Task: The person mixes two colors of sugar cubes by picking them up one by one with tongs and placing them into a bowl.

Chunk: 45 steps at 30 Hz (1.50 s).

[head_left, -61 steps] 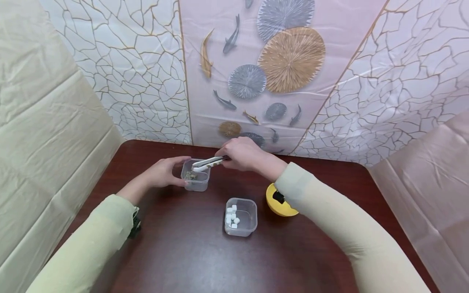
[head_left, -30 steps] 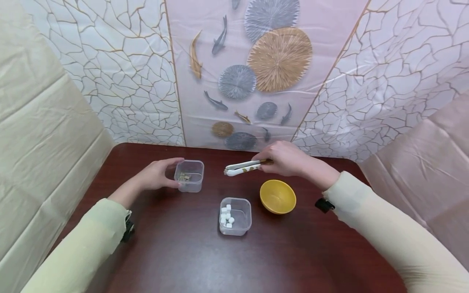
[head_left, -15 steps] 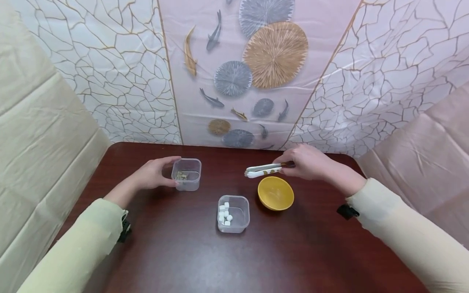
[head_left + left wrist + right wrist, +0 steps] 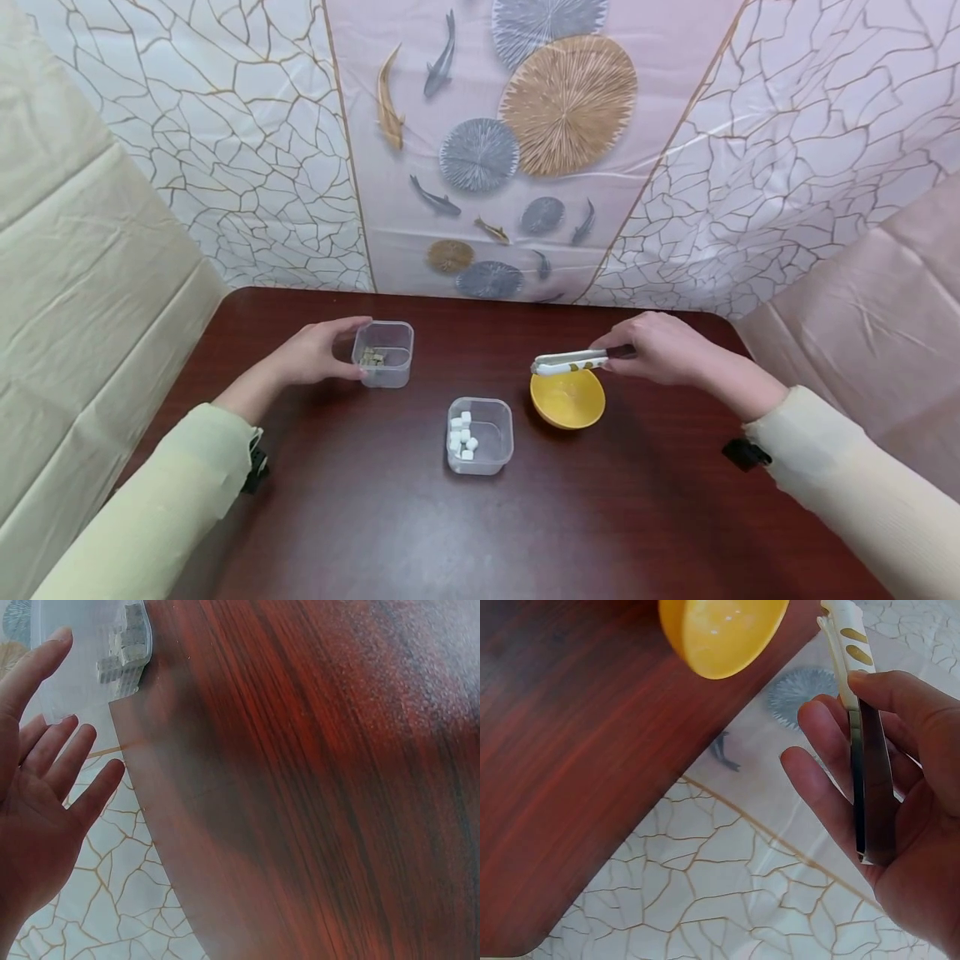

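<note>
My left hand [image 4: 318, 354] steadies a clear plastic container [image 4: 397, 377] at the back left, thumb at its front side and fingers at its far side. Several small grey-brown cubes [image 4: 124, 649] lie in that container. With my right hand [image 4: 663, 346] I grip a pair of tongs [image 4: 570, 362], whose white arms carry gold spots and whose handles are dark metal. The tongs point left, above the far rim of a yellow bowl [image 4: 567, 408]. A small brownish bit shows between their nearly closed tips; in the right wrist view, the bowl [image 4: 727, 637] lies beside them.
A second clear plastic container [image 4: 495, 462], with several white cubes [image 4: 460, 437] along its left side, stands in front of the bowl. All of it rests on a dark red wooden table [image 4: 420, 533]. Patterned cloth [image 4: 277, 167] hangs behind the table's back edge.
My right hand has carried the tongs from inside the left container rightward to above the yellow bowl. My left hand has stayed at its container.
</note>
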{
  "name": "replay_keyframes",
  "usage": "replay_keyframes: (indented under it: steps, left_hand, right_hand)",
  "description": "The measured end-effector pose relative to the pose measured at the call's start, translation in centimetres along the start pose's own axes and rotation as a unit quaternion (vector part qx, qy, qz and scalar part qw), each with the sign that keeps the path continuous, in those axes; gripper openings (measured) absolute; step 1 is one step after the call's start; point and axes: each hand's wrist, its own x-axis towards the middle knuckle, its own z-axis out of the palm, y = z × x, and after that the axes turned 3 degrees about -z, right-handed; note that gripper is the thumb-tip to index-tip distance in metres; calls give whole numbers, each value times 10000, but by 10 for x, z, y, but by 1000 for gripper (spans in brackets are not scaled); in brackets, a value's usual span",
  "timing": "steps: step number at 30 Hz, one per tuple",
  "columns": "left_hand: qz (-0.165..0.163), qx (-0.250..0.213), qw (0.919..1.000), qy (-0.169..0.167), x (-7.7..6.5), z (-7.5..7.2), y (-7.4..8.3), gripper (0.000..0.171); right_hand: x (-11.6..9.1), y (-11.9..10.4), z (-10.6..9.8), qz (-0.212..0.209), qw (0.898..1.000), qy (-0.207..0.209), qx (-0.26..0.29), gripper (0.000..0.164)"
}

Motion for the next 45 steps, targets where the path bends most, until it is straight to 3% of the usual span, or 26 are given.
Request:
replay_keyframes:
  steps: [9,22,30,37,41,45]
  left_hand:
    - [38,107,9999,10,1,-1,1,89]
    - [53,47,10000,20,0,0,1,88]
    - [83,106,9999,41,0,-1,1,88]
    - [88,110,9999,46,0,-2,1,88]
    - [44,115,9999,22,0,-2,1,89]
    - [9,82,10000,-4,0,-1,2,89]
  right_hand:
    - [-14,4,8,204,9990,-324,229,19]
    - [-2,9,23,-77,9963,-666,539,19]
    - [1,10,26,95,9942,-892,587,20]
    - [-2,11,21,134,9946,-840,597,18]
    - [-3,12,17,162,9916,-785,1016,20]
    - [-1,11,15,276,9810,-822,1733,25]
